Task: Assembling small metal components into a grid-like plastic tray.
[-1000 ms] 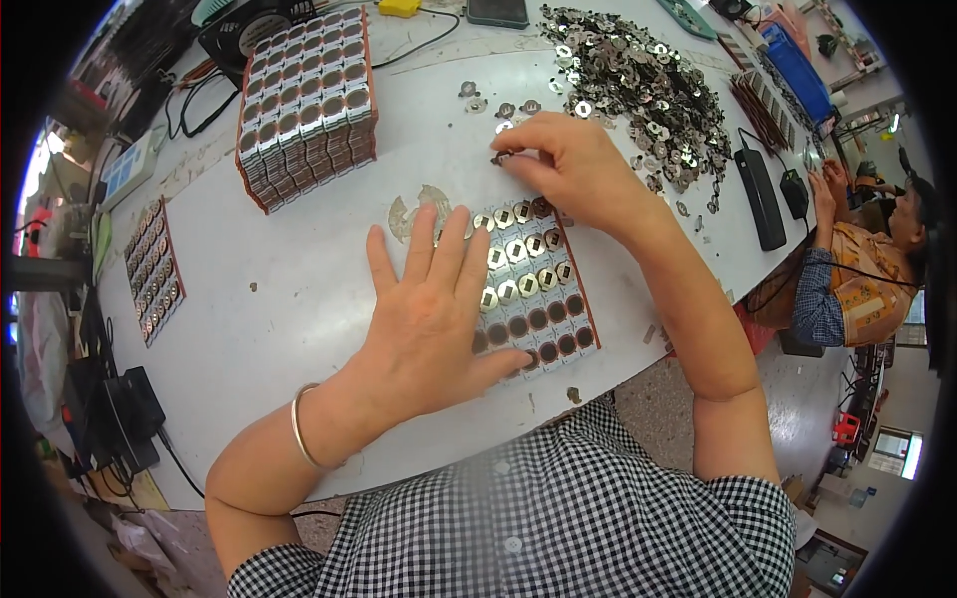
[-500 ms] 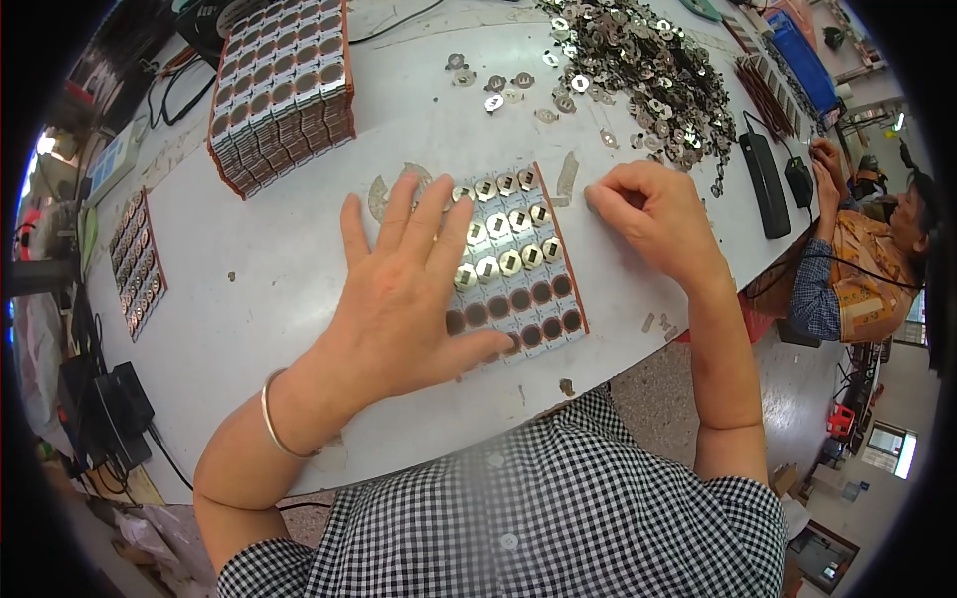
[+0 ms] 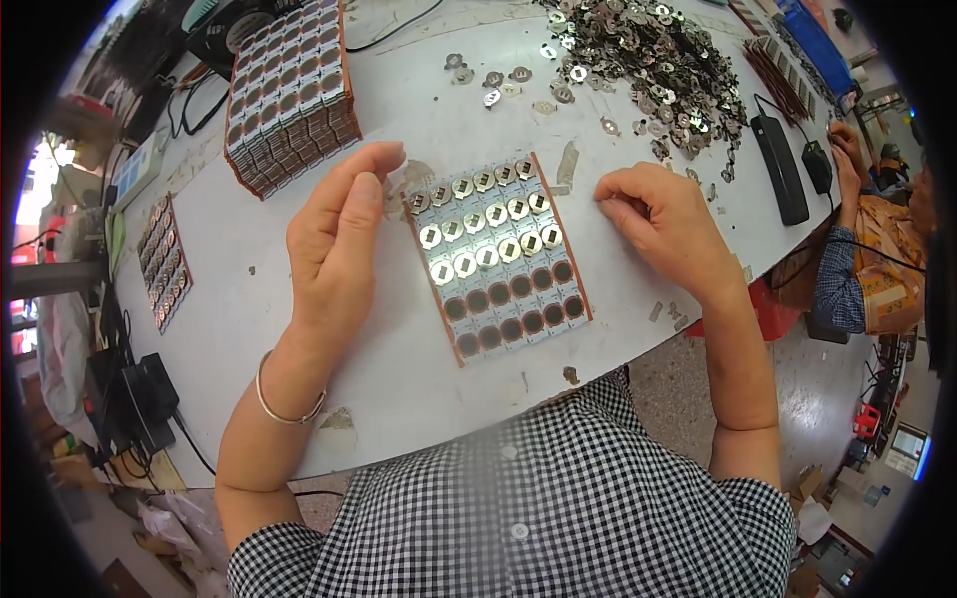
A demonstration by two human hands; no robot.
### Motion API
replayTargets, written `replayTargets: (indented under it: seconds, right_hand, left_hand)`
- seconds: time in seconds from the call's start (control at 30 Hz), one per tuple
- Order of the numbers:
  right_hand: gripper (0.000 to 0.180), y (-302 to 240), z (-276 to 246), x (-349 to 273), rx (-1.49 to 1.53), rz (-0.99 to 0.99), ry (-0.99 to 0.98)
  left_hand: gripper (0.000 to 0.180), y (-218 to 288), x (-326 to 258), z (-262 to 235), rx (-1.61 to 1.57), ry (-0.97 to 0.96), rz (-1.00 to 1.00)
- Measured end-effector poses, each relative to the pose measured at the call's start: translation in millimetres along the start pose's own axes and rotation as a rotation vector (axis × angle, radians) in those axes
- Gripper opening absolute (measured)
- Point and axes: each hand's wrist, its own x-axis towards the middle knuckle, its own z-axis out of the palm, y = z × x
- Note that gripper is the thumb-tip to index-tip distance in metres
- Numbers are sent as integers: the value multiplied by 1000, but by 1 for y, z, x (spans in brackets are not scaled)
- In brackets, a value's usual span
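A flat panel of joined small circuit boards (image 3: 511, 329) lies on the table before me, with reddish-brown side edges. Silvery metal discs with dark slots (image 3: 486, 255) sit on its three far rows; the two near rows show bare dark circles. My left hand (image 3: 334, 244) is raised beside the panel's left edge, turned on its side, fingers stretched out and nothing visible in it. To the panel's right, my right hand (image 3: 663, 224) is closed with thumb and forefinger together; whatever it may hold is hidden.
A tall stack of similar panels (image 3: 294, 90) stands at the far left, and a heap of loose metal discs (image 3: 653, 85) at the far right. A smaller panel (image 3: 164, 261) lies left. A black bar-shaped device (image 3: 780, 169) and a co-worker (image 3: 877, 259) are at the right.
My left hand has come off the panel and moved left, uncovering its left columns. My right hand stays closed in nearly the same place. The whole view has shifted slightly.
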Motion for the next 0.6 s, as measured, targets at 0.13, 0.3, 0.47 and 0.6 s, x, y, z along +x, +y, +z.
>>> replayTargets:
  seconds: [0.13,0.3,0.47,0.6]
  right_hand:
    - [12,-24,-3,-13,310,326,-123]
    - [13,-43,20,-24,726,365,-136]
    - [12,-52,27,-26,625,372,-115]
    - [10,-52,32,-29,489,324,-82]
  left_hand:
    - [56,16,-3,10,532,-301,226]
    - [106,21,-27,51,908,-477,292]
    - [111,13,-26,54,918,-459,314]
    - [112,9,-26,52,919,-441,311]
